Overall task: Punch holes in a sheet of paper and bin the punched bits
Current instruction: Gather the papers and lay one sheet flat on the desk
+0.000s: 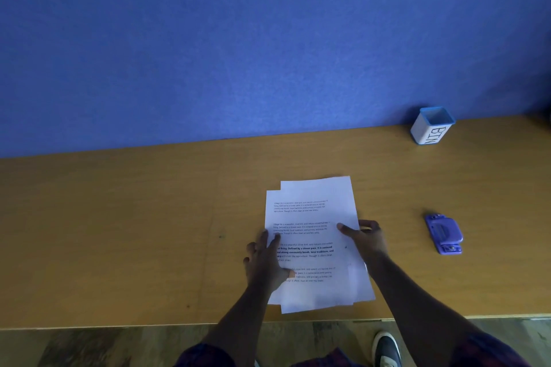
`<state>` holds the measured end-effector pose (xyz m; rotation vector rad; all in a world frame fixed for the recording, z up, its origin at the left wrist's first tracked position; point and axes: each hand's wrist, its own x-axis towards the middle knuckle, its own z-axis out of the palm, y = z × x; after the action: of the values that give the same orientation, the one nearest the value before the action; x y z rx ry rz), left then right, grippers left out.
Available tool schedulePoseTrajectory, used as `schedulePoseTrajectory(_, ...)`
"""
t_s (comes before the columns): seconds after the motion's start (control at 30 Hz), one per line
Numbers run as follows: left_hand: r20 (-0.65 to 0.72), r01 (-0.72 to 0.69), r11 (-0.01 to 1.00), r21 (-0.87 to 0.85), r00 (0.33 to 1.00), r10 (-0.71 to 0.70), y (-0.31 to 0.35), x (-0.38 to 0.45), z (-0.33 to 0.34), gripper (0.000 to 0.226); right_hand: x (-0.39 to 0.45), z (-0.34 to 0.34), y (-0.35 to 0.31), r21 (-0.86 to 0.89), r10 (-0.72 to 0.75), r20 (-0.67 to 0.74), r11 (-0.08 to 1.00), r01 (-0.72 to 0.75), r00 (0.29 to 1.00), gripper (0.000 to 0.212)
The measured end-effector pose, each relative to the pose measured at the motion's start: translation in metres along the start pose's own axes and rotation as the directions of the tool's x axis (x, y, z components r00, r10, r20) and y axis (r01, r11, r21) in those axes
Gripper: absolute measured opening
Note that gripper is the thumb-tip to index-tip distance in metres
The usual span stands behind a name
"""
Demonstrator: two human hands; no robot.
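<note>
On the wooden desk (pixel 119 217) in front of you, a small stack of printed sheets (pixel 313 217) lies near the front edge, slightly fanned so that the lower pages peek out at the top and the right. Your left hand (pixel 265 259) lies flat on the stack's left edge, fingers straight and spread, the thumb pressing on the text lower down. Your right hand (pixel 365 237) takes the right edge: the thumb lies on top of the upper sheet while the fingers curl at the margin (whether they reach under the paper, you cannot tell from here). Further right, well apart from the sheets, the purple hole punch (pixel 444 234) sits untouched on the desk. Beyond it, by the blue partition (pixel 238 39), stands the white cup lettered BIN (pixel 432 126), its blue rim tilted toward the wall.
</note>
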<state>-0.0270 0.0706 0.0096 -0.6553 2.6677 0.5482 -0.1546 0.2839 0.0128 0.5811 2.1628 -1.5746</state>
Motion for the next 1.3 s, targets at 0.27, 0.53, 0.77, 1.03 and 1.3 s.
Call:
schedulePoseTrajectory(0.27,-0.010,0.025,0.995,-0.092,1.000,-0.026,0.003,0.002,0.001,0.103,0.005,-0.001,0.013,-0.293,-0.044,0.069,0.954,0.063,0.997,0.040)
schedulePoseTrajectory(0.53,-0.038,0.058,0.966,-0.252,0.997,-0.069,0.010,0.000,0.003,0.097,-0.002,0.015,0.016,-0.302,-0.080,0.152,0.945,0.123,0.985,0.039)
schedulePoseTrajectory(0.77,-0.032,0.055,0.957,-0.286,0.997,-0.067,0.008,-0.001,-0.001,0.085,0.004,0.014,0.021,-0.284,-0.103,0.245,0.943,0.173,0.964,0.029)
schedulePoseTrajectory(1.03,-0.038,0.066,0.934,-0.350,0.996,-0.085,0.006,0.000,-0.008,0.082,0.000,0.010,0.017,-0.148,-0.112,0.271,0.977,0.156,0.956,0.030)
schedulePoseTrajectory(1.3,0.011,0.120,0.583,-0.804,0.982,-0.187,0.009,0.021,-0.034,0.098,0.005,-0.002,0.008,0.070,-0.138,0.297,0.990,0.123,0.945,0.028)
